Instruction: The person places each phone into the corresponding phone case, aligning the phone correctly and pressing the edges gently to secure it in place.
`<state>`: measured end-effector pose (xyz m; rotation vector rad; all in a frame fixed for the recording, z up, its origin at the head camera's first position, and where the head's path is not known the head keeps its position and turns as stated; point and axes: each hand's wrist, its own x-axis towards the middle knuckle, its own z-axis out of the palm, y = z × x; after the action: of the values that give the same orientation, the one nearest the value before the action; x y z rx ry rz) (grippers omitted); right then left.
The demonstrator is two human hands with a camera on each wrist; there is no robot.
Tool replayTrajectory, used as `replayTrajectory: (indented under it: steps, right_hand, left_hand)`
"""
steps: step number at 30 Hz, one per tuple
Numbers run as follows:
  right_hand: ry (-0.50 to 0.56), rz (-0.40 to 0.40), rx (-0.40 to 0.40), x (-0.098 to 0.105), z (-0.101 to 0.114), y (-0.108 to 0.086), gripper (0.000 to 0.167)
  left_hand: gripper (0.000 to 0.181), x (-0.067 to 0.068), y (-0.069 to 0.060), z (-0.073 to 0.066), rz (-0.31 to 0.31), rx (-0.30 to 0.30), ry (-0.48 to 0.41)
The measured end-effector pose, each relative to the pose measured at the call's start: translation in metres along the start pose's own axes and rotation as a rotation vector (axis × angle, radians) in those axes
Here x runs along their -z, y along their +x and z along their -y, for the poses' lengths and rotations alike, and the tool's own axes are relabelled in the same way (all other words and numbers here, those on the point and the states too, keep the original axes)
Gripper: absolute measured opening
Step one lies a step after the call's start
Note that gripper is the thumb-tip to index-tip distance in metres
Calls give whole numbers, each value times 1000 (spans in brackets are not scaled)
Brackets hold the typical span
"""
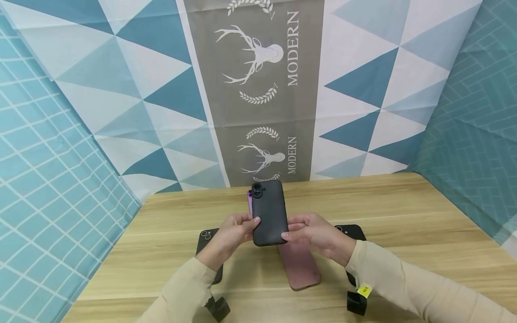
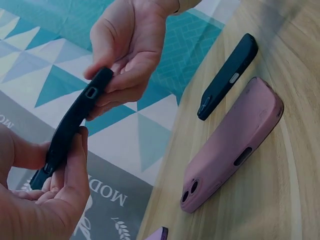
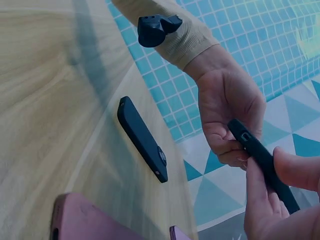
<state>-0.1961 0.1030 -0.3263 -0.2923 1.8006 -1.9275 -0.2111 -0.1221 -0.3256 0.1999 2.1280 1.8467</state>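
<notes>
A black phone case (image 1: 269,211) with a camera ring at its upper left is held up above the table, its back facing the head camera. My left hand (image 1: 232,233) pinches its left edge, thumb on the back. On the lower right edge, my right hand (image 1: 317,235) pinches with thumb and fingers. In the left wrist view the case (image 2: 72,120) appears edge-on, with a small side cut-out. Whether a phone is inside cannot be seen. Below it lies a pink phone case (image 1: 300,267), partly hidden by the black case and my right hand.
On the wooden table (image 1: 404,211), one black case (image 1: 203,240) lies by my left wrist and another (image 1: 354,231) by my right wrist, both partly covered. A purple case (image 1: 249,202) shows behind the held one. Patterned cloth (image 1: 359,89) hangs behind the table.
</notes>
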Motion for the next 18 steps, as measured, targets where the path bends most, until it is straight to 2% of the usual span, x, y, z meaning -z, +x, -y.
replayTrajectory:
  steps: [6,10,14,18]
  right_hand:
    - [-10,11,-14,1,-5,-1,50]
    - [-10,0,-28,2,-5,-1,52]
    - [-2,1,-39,5,-5,-1,53]
    - [-3,11,-32,8,-6,0,50]
  left_hand:
    - [25,-3,-4,-1,3,-34,45]
    - [27,-4,-4,-1,7,-43,43]
    - [30,-5,-1,-1,6,-40,40]
    - [29,-8,1,-4,-25,-26,65]
